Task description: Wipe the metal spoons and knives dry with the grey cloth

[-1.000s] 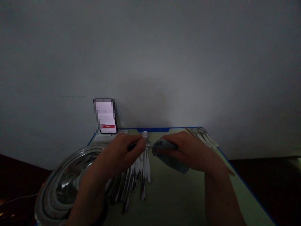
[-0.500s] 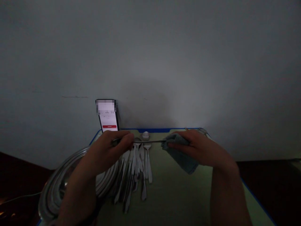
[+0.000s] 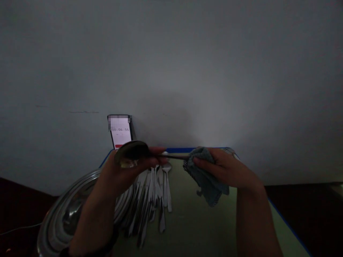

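Observation:
A large metal spoon [image 3: 133,152] is held level above the table, its broad bowl to the left. My left hand [image 3: 120,175] is closed round its neck, just beside the bowl. A grey-blue cloth [image 3: 210,184] is folded over the far end of the handle. My right hand [image 3: 225,166] pinches the cloth there, and a corner of it hangs down. Below the spoon lies a loose pile of metal cutlery [image 3: 150,196], with knife-like handles and several spoons.
Stacked round metal trays or plates [image 3: 64,210] stand at the left, partly behind my left forearm. A lit phone [image 3: 120,132] showing a timer leans on the grey wall [image 3: 171,71]. The pale table [image 3: 193,225] has a blue edge.
The spoon has turned so that its bowl now shows broadly above my left hand. The cloth hangs lower and more loosely from my right hand.

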A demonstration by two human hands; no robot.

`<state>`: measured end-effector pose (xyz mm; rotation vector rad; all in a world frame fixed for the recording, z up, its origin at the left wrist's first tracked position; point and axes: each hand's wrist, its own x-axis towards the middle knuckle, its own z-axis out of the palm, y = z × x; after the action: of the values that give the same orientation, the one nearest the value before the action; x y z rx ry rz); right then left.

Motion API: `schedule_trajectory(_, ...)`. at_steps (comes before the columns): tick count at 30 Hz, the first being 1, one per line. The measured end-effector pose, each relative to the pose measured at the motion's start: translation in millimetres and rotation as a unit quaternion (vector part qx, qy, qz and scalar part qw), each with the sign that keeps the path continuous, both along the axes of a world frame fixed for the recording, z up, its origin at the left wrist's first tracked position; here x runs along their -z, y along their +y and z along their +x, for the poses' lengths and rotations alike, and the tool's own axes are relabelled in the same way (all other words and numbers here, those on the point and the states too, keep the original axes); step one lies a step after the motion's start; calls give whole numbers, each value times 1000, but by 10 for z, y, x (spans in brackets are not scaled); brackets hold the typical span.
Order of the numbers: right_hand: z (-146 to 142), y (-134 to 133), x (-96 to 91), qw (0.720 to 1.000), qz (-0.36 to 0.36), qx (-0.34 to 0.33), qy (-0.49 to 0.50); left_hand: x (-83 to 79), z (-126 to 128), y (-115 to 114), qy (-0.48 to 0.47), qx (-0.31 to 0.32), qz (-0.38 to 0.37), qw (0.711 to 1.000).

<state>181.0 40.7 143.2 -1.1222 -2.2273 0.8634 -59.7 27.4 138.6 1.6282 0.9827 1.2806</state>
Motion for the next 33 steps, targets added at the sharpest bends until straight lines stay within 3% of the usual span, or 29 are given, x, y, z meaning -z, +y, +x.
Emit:
schedule_trajectory(5,-82,-17,-11,997,-27,-65,15,-13,123,24,60,54,51,995)
schedule_trajectory(11,-115,-35,-54,998,-23,-60,0,5,229,26,91,-24,118,989)
schedule_trajectory(19,-151,-41,-56,999,5,-47,-12,0,257,24,132,-85,111,981)
schedule_trajectory(22,-137,-27,-46,999,6,-45,-21,45,246,72,92,-105,88,986)
schedule_trajectory(25,-96,5,-8,1000,-4,11,-18,93,199,145,0,-128,70,989)
schedule_trajectory(27,-74,32,35,997,-20,65,28,104,152,175,-22,-109,45,993)
schedule_trajectory(29,-78,66,82,986,-31,119,113,97,110,174,6,-44,-1,999)
schedule_trajectory(31,-120,112,126,960,-43,165,222,78,84,146,42,25,-51,997)
schedule_trajectory(33,-194,171,159,919,-84,183,338,53,76,105,68,44,-83,993)
